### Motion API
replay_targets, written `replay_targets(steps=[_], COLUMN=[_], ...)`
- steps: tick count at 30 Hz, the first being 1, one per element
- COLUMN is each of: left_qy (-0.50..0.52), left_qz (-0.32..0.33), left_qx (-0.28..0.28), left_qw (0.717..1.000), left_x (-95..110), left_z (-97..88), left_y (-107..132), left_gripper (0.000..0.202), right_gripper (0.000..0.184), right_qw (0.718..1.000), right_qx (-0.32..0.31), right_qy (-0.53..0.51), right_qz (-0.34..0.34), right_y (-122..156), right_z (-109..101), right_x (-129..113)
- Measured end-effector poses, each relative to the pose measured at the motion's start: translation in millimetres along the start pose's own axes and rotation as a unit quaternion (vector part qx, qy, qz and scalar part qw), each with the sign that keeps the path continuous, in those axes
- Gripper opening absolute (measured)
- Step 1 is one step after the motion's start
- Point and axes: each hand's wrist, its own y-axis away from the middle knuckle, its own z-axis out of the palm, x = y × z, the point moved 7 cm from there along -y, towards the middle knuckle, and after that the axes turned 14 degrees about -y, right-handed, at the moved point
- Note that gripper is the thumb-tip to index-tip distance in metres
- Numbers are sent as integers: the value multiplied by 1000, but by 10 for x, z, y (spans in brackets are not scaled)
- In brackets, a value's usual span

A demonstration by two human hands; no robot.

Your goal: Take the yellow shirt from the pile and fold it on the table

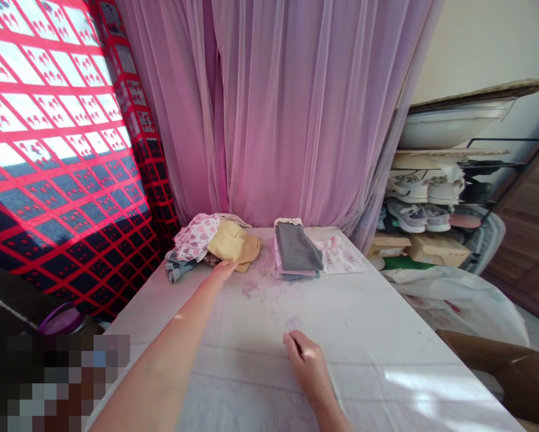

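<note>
My left hand (227, 268) reaches to the front edge of a loose pile of clothes and pinches a yellow garment (227, 241); its fingertips are partly hidden by the cloth. Beside the yellow piece lies a white garment with pink hearts (198, 234), with a grey-blue garment (179, 267) beneath. My right hand (306, 355) is curled into a loose fist low over the table (246, 336), with nothing visible in it. Farther back stands a folded stack with a dark grey garment (298, 247) on top. A folded pale pink printed garment (341, 257) lies at its right.
Purple curtains (287, 114) hang behind the table. A red and dark patterned cloth (66, 168) hangs at the left. On the right are a rack with shoes (411, 216), shoe boxes (438, 249), a white plastic bag (458, 300) and a cardboard box (503, 366).
</note>
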Motion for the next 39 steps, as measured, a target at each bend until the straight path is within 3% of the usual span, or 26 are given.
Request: replay_targets(steps=[3,8,15,19,22,24,27,29,31,36,39], left_qy=[-30,-35,29,126,189,223,284,270,235,115,52], left_qz=[-48,-58,-85,-44,-8,-9,-86,-132,-131,-66,-17], left_qx=[-27,-42,-35,-23,6,21,-4,7,41,107,147], left_qw=[998,997,995,991,982,975,955,954,962,985,988], left_x=[-8,54,108,313,360,241,-154,-423,-587,-657,-619], left_z=[-59,-158,-87,-174,-333,-399,-334,-317,-362,-445,-446], left_y=[77,189,111,227,515,785,1211,1452,1618,1792,1813], left_gripper=[38,37,39,41,50,53,54,54,51,47,43], right_gripper=[56,55,52,51,51,49,42,41,42,46,47], right_qw=[1000,1000,1000,1000,1000,1000,999,996,994,996,996], right_qx=[3,1,-1,-3,-2,3,35,75,100,83,37], right_qy=[2,9,17,12,8,4,-19,-35,-39,-3,5], right_qz=[-5,-14,-7,-6,-13,-13,3,21,31,27,84], right_y=[-2,3,0,-4,-1,2,7,21,38,-38,-246], right_z=[0,9,16,3,2,4,-23,-68,-94,-40,92], right_x=[-21,-62,-40,-47,-50,-33,33,97,150,192,215])
